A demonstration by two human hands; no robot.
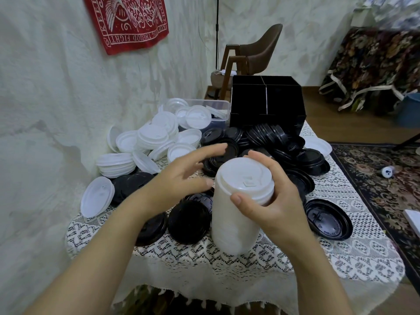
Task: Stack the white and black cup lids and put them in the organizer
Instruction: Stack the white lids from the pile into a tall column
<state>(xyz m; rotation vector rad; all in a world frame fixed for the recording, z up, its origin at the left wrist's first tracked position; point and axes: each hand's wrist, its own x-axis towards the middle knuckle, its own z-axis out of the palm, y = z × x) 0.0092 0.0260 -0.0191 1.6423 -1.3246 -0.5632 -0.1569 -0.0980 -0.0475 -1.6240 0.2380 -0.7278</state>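
Centrally, white lid stack (234,221), right hand (278,201) grip curled round it, left hand (181,178) fingers apart

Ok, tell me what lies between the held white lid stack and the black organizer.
In the head view, a heap of black lids lies between the white lid stack, gripped by the right hand, and the black organizer.
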